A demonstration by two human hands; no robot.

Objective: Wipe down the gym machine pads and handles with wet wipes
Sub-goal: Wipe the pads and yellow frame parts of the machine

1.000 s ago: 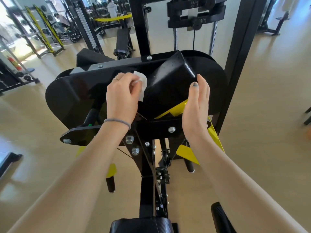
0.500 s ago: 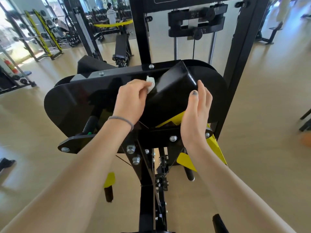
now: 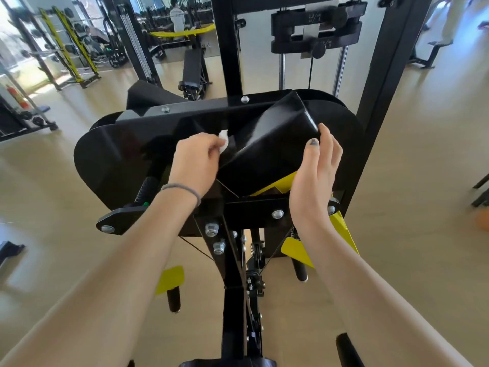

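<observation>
The left hand [image 3: 197, 161] pinches a bunched wet wipe [image 3: 223, 140] against the left flank of the tilted black pad [image 3: 267, 149], whose long axis runs up and rightward, while the right hand [image 3: 316, 178], fingers straight, braces its right edge.

A pale wooden floor [image 3: 412, 154] fills most of the frame around the machine. In the upper left stand yellow-and-black racks [image 3: 69, 46] loaded with dark weights, with bright windows behind them. Near the top centre a black flat bench [image 3: 192, 72] sits on the floor, and behind it a person in a white top [image 3: 177, 17] stands by a yellow bar. At the upper right edge another black bench frame [image 3: 428, 55] stands. An orange object [image 3: 482, 221], blurred, lies at the right edge.
</observation>
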